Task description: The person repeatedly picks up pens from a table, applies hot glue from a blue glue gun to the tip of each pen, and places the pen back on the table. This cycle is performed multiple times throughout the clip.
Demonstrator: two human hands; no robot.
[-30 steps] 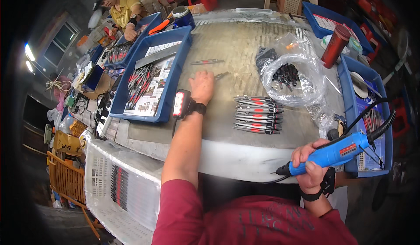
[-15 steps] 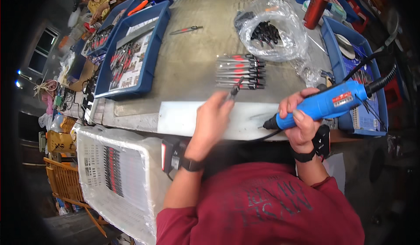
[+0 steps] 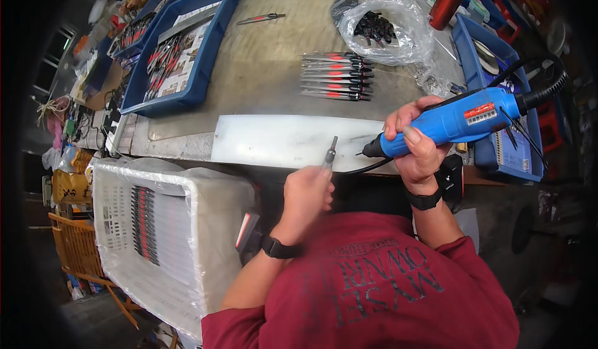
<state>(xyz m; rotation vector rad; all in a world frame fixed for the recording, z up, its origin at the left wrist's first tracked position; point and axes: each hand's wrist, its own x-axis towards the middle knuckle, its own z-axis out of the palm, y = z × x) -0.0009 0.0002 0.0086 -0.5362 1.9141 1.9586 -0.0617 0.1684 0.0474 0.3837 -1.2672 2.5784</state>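
Note:
My right hand (image 3: 418, 146) is wrapped round a blue electric screwdriver (image 3: 458, 122). Its black nose (image 3: 374, 146) points left over a white board (image 3: 268, 138) at the table's front edge. My left hand (image 3: 305, 193) is closed on a slim grey piece (image 3: 330, 153), whose narrow end sticks up past the fingers. The rest of that piece is hidden in the hand. It stands apart from the screwdriver's tip. Beyond the board lies a row of slim pointed red, black and silver tools (image 3: 337, 75), which look like drawing compasses. A similar one (image 3: 261, 18) lies farther back.
At the left, a blue tray (image 3: 200, 87) holds more slim red tools. A clear plastic bag (image 3: 411, 34) contains small black parts (image 3: 375, 28). A white basket (image 3: 193, 237) with rows of tools stands lower left. Another blue tray (image 3: 529, 168) is at the right, near a red cylinder (image 3: 448, 3).
My left hand has drawn back toward my body with the slim piece, away from the row. The screwdriver stays in my right hand. The whole view has shifted a little.

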